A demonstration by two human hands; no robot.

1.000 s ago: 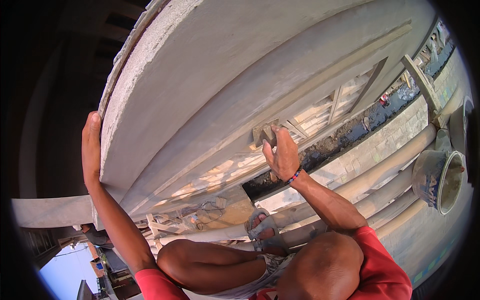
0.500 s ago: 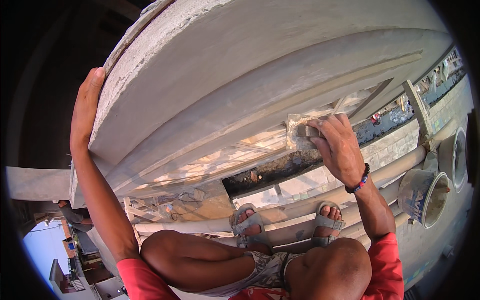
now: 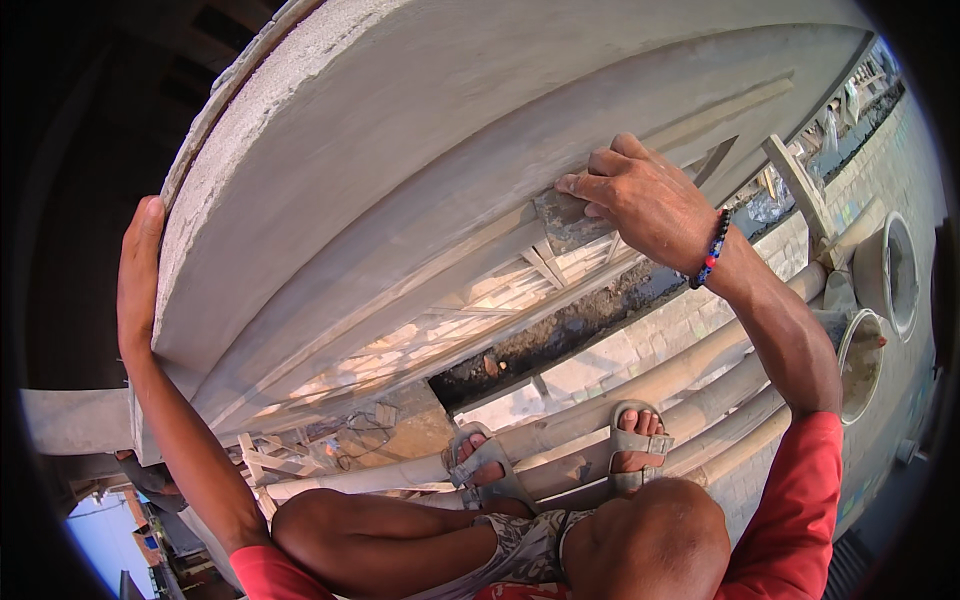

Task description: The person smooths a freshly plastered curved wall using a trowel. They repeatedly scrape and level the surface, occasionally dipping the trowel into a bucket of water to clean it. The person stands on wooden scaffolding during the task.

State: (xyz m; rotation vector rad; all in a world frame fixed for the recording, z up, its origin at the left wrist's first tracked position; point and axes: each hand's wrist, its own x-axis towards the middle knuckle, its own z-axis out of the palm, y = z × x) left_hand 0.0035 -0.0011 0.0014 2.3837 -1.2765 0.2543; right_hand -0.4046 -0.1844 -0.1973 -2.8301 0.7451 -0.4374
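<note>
My left hand grips the rough edge of a curved, grey plastered concrete ledge at the left, with most of its fingers hidden. My right hand, with a beaded bracelet at the wrist, holds a flat, mortar-smeared float or trowel against the stepped moulding under the ledge. The fingers are curled over the tool; its handle is mostly hidden.
My sandalled feet rest on bamboo poles. Two buckets sit at the right beside a wooden post. Below are a dark trench, pale paving and scrap wood. Another person is partly visible at lower left.
My right hand and the tool have moved rightward, then up along the moulding with the wrist turned. My left hand still holds the edge as the whole view shifts.
</note>
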